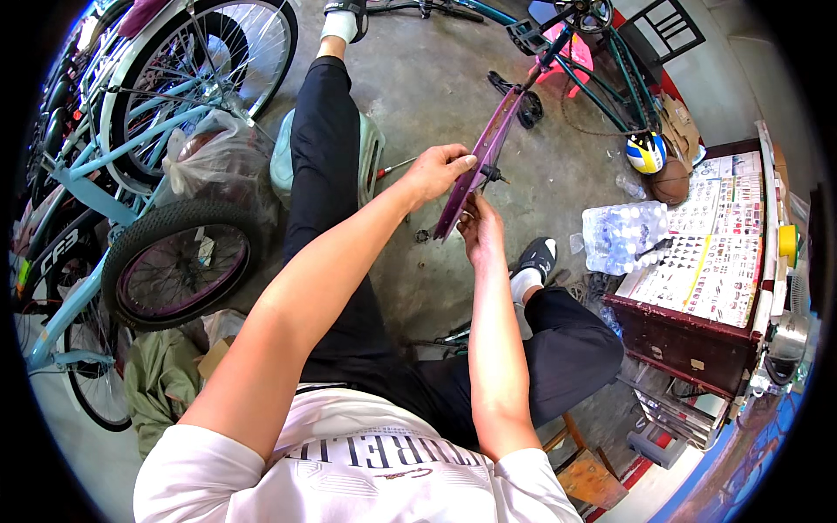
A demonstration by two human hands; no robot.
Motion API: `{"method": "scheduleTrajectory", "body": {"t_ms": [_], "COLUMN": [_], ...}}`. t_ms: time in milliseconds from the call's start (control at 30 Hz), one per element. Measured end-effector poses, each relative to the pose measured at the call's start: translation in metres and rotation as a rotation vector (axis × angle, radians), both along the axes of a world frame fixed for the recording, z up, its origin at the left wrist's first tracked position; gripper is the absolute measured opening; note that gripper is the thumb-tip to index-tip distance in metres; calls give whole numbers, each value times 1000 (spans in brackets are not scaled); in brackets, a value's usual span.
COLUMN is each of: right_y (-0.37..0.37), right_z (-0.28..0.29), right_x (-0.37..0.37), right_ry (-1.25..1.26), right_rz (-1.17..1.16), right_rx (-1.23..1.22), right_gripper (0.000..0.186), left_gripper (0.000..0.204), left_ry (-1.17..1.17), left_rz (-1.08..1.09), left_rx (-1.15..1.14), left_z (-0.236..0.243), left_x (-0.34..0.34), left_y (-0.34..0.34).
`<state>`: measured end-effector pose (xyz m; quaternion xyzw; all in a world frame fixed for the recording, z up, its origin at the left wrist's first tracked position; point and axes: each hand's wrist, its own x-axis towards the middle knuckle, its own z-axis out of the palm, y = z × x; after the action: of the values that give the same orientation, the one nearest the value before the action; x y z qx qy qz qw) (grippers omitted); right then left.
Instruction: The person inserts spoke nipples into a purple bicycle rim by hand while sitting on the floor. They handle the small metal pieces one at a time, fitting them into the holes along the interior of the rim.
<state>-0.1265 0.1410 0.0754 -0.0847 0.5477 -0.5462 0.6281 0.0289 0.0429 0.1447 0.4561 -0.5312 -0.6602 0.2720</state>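
Observation:
A purple bicycle wheel rim [488, 144] stands nearly edge-on in front of me, without a tyre, its row of holes showing. A dark hub [494, 174] sticks out on its right side. My left hand [438, 172] is closed on the rim's near left edge, thumb along the outer face. Lower down and to the right, my right hand [480, 230] has its fingers curled against the rim's inner side, below the hub. Whether those fingertips also pinch a spoke is hidden.
A red-handled screwdriver [394, 167] lies beside a pale green plastic stool [370, 148]. At left are bicycles and a loose tyred wheel [185, 266]. Bottled water [623, 235] sits by a dark red cabinet [689, 336] at right. A green bicycle frame [623, 78] stands ahead.

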Motion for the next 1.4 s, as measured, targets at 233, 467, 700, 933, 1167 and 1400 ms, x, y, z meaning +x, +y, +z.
{"method": "scheduleTrajectory", "body": {"t_ms": [233,467,700,933,1167,1400], "right_y": [-7,-6,2,18,26,35], "right_z": [17,1,8,17,13,16], "right_x": [6,-6,-13,-32,-45,-40], "right_ry": [-132,-307,-302,-317,-395,-367], "right_rz": [134,191,169,97,96,-33], "right_rx": [-39,-88,-58,-124,-95,-53], "right_gripper": [22,16,18,24,23,18], "left_gripper": [34,36,47,34,32,35], "left_ry": [-150,-250,-187,61,-22,-52], "left_rz": [3,-110,-61,-175,-388,-506], "left_rx": [-148,-164,-242,-147,-404,-351], "left_z": [-7,16,4,-60,-48,-42], "left_x": [4,2,-10,7,6,10], "left_y": [-2,9,20,48,38,31]}}
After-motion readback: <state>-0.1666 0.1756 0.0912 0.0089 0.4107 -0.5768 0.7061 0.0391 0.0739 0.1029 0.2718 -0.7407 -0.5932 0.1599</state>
